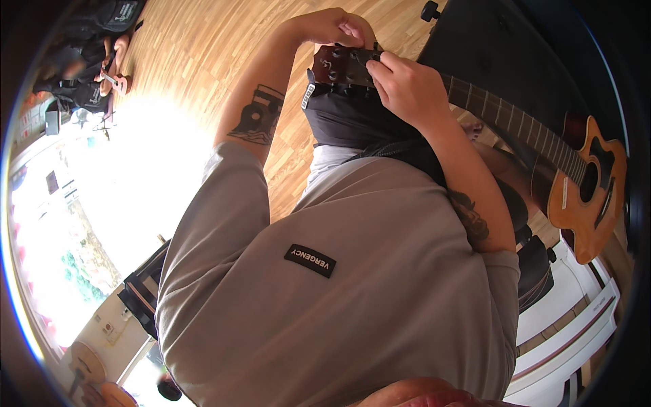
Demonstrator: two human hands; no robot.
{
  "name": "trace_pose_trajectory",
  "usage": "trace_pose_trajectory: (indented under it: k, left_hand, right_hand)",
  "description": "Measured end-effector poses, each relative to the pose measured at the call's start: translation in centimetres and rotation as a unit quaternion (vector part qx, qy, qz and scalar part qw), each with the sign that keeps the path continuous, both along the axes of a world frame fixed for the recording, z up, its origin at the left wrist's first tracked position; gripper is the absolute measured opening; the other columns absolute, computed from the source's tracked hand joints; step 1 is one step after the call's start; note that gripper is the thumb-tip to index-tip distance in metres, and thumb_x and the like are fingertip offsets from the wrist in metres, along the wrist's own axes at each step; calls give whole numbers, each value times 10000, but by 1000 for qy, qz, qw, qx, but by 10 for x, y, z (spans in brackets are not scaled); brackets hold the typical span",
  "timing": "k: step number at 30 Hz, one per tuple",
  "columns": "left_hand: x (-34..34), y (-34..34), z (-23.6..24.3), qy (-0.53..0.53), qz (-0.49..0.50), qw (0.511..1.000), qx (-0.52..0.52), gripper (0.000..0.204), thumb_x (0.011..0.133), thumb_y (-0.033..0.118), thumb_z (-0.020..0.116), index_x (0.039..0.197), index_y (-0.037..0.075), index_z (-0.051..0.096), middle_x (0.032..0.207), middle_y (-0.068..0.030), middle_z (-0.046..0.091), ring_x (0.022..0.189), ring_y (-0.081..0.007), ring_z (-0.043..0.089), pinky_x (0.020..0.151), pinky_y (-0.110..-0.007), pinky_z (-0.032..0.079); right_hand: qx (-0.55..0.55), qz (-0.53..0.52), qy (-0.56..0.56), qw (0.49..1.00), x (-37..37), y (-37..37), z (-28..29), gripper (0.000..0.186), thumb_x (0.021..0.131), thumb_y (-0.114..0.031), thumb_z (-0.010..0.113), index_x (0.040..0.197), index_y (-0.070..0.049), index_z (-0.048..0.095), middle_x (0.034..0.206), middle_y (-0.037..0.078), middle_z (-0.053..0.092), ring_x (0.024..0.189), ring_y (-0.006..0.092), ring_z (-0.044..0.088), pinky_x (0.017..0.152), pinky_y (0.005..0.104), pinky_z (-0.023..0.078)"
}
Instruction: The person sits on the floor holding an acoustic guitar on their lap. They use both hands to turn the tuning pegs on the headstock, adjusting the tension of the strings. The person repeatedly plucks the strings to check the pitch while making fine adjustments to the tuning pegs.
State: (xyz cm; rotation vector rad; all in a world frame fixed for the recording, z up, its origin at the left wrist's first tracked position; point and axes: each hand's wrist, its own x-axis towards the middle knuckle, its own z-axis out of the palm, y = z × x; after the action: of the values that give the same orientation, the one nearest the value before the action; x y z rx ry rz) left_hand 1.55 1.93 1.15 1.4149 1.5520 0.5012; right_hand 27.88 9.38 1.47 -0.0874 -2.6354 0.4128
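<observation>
An acoustic guitar [566,224] lies across my lap, its light wooden body at the right and its fretted neck [512,115] running left. Its dark headstock [331,66] rests over my black shorts, with several tuning pegs along its edges. My left hand [337,28] is curled at the far edge of the headstock, with its fingertips partly hidden. My right hand [411,87] is closed in a pinch at the neck end of the headstock, beside a small dark part [377,49]. What lies between the fingers of either hand is too small or hidden to make out.
A large black surface [502,51] stands behind the neck. Two people in dark clothes [81,68] are at the far left, one with a small pink guitar [116,83]. More guitars [88,366] show at lower left. Bright light washes over the wooden floor [196,47].
</observation>
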Motion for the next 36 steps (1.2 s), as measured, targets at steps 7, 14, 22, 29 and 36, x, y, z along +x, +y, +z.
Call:
trace_pose_trajectory:
  k: [7,14,22,29,36]
  left_hand:
    - [38,20,22,237,46,965,-98,240,841,287,751,1022,166,854,927,-19,799,905,-219,741,888,-373,575]
    - [9,-3,-1,19,16,1000,-11,244,904,166,669,1106,117,796,1081,-8,752,1045,-168,679,959,-355,524]
    - [-5,-12,-10,-139,-22,988,57,237,1009,187,674,1190,74,778,1076,1,722,1045,-100,632,964,-289,496]
    - [2,-9,0,-50,3,999,20,230,1013,203,710,1186,70,781,993,-8,731,972,-106,658,921,-294,520]
    - [-10,-11,-20,-73,-17,996,54,214,1001,161,708,1180,61,771,1043,-12,741,996,-109,651,925,-287,514]
  right_hand:
    - [-3,2,15,1000,0,0,-1,88,874,-87,687,955,-119,703,833,32,606,720,238,717,594,379,592]
    - [-6,4,7,1000,0,0,-2,51,867,-96,692,914,-104,677,832,45,610,709,251,720,581,391,590]
    - [-14,6,8,1000,0,0,0,45,875,-101,688,917,-95,674,839,48,615,704,256,724,572,398,588]
    - [-16,11,9,1000,0,2,0,49,876,-107,690,921,-94,677,833,49,616,697,263,720,571,403,589]
    - [-17,15,10,1000,-1,1,-2,45,880,-110,689,918,-90,675,842,60,622,690,277,725,569,407,595]
